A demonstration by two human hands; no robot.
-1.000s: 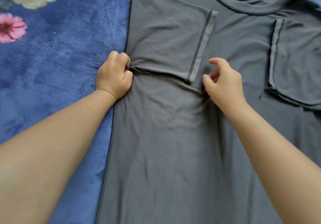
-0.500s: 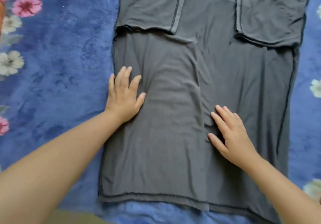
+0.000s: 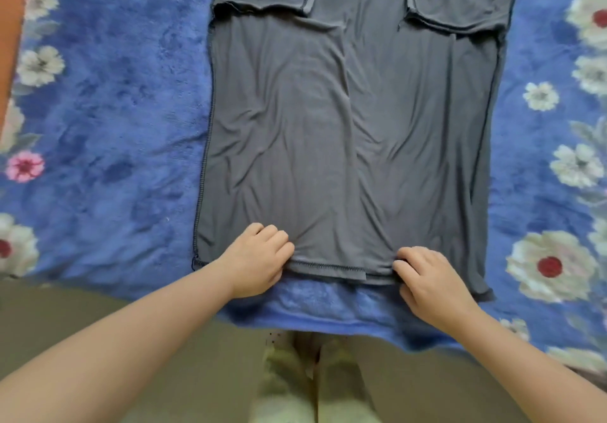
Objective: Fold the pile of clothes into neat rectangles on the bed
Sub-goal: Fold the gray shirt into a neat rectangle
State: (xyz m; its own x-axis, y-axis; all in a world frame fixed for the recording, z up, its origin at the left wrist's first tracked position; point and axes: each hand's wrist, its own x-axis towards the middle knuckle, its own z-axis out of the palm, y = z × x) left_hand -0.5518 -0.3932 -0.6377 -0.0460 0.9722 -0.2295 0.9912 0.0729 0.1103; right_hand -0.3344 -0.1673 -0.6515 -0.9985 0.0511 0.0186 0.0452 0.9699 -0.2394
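With grey T-shirt (image 3: pixel 345 133) spread flat on blue floral blanket (image 3: pixel 108 127), both sleeves turned in at 12 o'clock: left hand (image 3: pixel 259 260) and right hand (image 3: pixel 427 278) at 6 o'clock, fingers curled pinching hem (image 3: pixel 328 266), probably for upward fold.

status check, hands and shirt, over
Left hand and right hand both pinching the bottom hem of the grey t-shirt. Shirt flat on blue floral blanket, sleeves folded in. Nothing in the way.
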